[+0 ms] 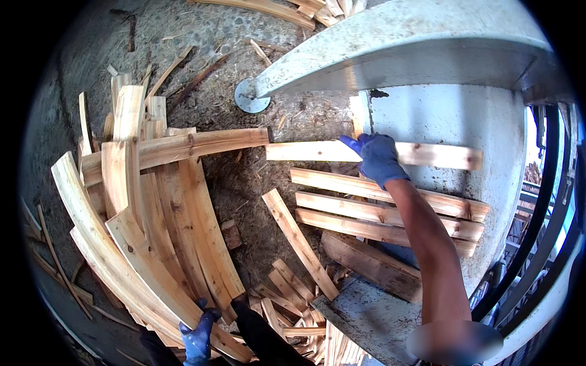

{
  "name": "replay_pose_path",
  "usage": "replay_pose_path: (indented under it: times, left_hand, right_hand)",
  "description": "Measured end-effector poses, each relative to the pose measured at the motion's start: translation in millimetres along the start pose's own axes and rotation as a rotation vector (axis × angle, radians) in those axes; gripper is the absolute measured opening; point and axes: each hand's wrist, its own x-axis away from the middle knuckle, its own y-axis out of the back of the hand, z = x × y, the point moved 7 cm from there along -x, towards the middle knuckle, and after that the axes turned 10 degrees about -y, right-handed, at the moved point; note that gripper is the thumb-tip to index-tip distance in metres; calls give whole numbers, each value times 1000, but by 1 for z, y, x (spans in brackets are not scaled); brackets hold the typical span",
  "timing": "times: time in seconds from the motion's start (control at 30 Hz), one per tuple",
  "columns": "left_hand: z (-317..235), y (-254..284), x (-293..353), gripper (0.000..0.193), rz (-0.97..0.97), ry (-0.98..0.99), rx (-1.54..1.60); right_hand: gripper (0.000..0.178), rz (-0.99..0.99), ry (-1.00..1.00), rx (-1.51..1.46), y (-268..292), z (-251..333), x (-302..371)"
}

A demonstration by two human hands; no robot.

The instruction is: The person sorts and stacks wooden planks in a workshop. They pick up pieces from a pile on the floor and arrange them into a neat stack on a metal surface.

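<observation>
My right hand (pixel 379 160), in a blue glove, is closed over the middle of a pale wooden board (pixel 436 155). This board lies crosswise, its right part over a light painted metal surface (pixel 452 116). Just nearer to me, three similar boards (pixel 390 194) lie side by side beneath my right forearm. At the lower left my left hand (pixel 198 340), also gloved in blue, is wrapped round the near part of a long board (pixel 149 262) on a stack. Part of its grip is hidden. A darker wooden block (pixel 372 265) sits beside the three boards.
A large pile of long planks (pixel 189 226) fills the left. Above, a curved metal beam (pixel 397 55) juts over the ground, with a round metal disc (pixel 251 96) at its tip. Short offcuts (pixel 290 293) lie near my legs. One board (pixel 299 243) leans against a metal plate (pixel 366 317).
</observation>
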Motion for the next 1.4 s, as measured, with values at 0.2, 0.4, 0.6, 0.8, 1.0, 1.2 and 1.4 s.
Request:
replay_pose_path:
  times: [0.2,0.4,0.6,0.8,1.0,1.2,1.4]
  left_hand:
    - [-5,4,1,29,-12,30,-37]
    - [-3,0,-3,29,-11,2,-26]
    - [2,7,-3,29,-17,0,-2]
    - [-20,6,18,30,57,-46,-103]
    - [-63,27,39,22,45,32,-130]
    - [-66,70,21,44,22,-116,-106]
    - [-119,92,8,49,-238,-113,-209]
  right_hand:
    - [70,-66,-11,-33,-18,-14,30]
    - [56,-137,13,-79,-32,-25,39]
    - [57,-370,-31,-151,-10,-11,43]
    - [64,-95,118,-888,29,121,43]
    - [80,-422,174,-1064,141,231,-17]
    - [58,-349,73,-815,174,280,-64]
    - [44,-197,223,-937,188,260,6]
